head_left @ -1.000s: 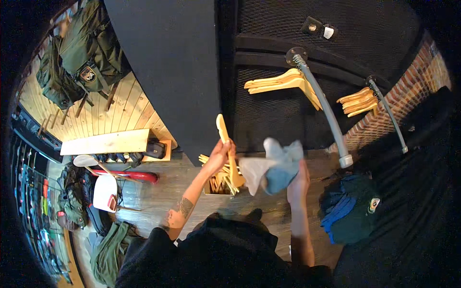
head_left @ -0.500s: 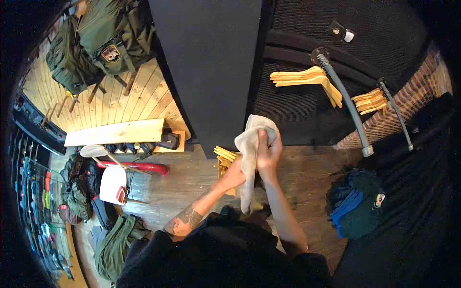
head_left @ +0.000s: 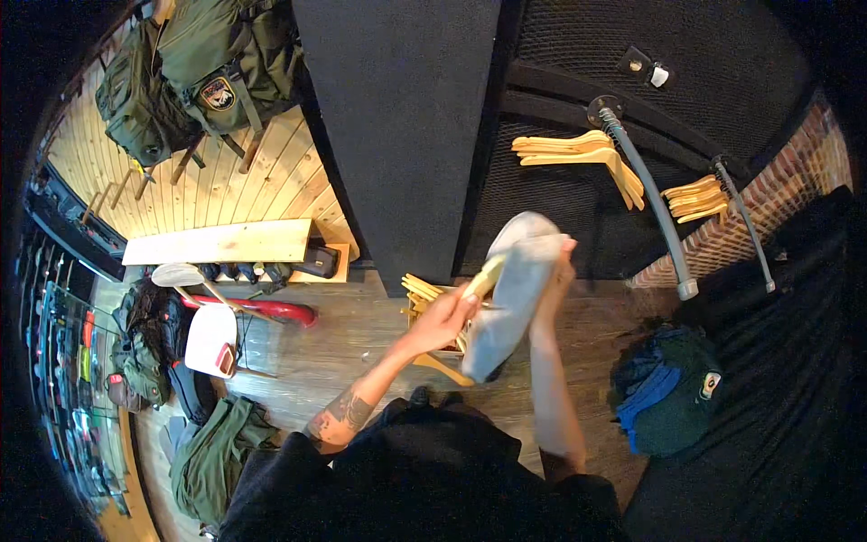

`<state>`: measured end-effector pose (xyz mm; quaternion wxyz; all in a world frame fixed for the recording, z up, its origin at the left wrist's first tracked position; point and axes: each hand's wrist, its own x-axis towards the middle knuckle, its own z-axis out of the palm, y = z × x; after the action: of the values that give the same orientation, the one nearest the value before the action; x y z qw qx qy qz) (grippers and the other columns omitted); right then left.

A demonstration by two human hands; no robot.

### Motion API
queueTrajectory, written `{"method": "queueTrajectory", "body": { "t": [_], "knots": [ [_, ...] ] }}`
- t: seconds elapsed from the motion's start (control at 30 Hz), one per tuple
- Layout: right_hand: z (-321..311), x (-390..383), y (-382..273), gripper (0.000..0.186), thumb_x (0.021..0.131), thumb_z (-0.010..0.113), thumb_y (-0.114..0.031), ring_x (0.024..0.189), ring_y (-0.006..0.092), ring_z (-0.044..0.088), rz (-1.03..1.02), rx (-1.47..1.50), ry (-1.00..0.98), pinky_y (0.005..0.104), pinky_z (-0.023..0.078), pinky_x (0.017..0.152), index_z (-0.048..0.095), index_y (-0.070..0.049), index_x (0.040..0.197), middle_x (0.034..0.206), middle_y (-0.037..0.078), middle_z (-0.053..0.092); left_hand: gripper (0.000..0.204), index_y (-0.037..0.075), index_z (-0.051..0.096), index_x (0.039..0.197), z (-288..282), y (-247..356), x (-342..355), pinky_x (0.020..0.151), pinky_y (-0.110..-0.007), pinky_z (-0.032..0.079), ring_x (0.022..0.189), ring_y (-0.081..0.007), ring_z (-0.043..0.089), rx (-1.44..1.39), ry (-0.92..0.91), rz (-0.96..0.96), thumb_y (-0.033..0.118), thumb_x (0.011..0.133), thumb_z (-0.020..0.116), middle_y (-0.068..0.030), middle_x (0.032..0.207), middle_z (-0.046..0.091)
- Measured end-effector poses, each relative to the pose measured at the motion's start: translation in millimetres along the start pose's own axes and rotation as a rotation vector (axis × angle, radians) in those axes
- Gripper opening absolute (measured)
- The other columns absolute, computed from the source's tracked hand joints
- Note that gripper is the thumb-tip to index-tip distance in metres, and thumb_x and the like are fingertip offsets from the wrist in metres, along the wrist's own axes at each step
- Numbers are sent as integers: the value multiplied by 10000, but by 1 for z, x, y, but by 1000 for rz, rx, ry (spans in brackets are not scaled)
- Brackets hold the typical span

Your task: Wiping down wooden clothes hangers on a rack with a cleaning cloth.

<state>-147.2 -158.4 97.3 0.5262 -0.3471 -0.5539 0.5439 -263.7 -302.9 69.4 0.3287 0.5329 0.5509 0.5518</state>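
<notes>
My left hand (head_left: 440, 321) is closed round a pale wooden hanger (head_left: 488, 276), whose rounded arm sticks up past my fingers. Against it hangs a greyish-white cloth (head_left: 517, 303), smeared by motion. My right hand (head_left: 557, 280) grips this cloth from its right side, with most of the fingers hidden behind the fabric. Below my left hand stands a box of wooden hangers (head_left: 420, 296), partly covered by my hand and the cloth. Another curved wooden piece (head_left: 444, 369) shows just under the box.
Wooden hangers (head_left: 578, 149) hang on a grey rail (head_left: 652, 194) at the right. A dark pillar (head_left: 393, 135) rises ahead. Dark and blue clothing (head_left: 664, 393) lies at the right. At the left are a white chair (head_left: 213, 339), a red tube (head_left: 280, 311) and green clothing (head_left: 221, 465).
The cloth was bunched between both hands; now it hangs wider, held by my right hand, which has moved right. The hanger's arm now shows in my left hand.
</notes>
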Motion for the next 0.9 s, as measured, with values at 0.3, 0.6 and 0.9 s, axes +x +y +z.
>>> {"method": "queueTrajectory", "body": {
  "t": [0.3,0.6,0.9],
  "knots": [
    [40,-33,-33,564,1023,220,-397,1262,280,436,-238,-270,-302,387,365,1027,305,5,1410,1399,180,398,384,-32,434,1276,16,21,22,977,-317,366,1092,-208,492,-150,300,62,238,1026,323,-129,1145,517],
    [49,-53,-11,362,978,474,-219,1070,324,601,-86,-119,-548,376,457,884,503,23,1245,1148,220,610,550,9,323,1383,4,26,36,1138,-487,99,1432,-369,-56,3,607,316,398,1009,219,-200,1548,-79],
    [49,-58,-18,260,916,573,-191,770,285,647,-285,-174,-452,365,492,674,585,50,1012,830,189,650,405,9,594,1157,-31,76,48,845,-278,430,882,-110,551,-219,156,12,319,1015,376,-58,1076,589]
  ]
}}
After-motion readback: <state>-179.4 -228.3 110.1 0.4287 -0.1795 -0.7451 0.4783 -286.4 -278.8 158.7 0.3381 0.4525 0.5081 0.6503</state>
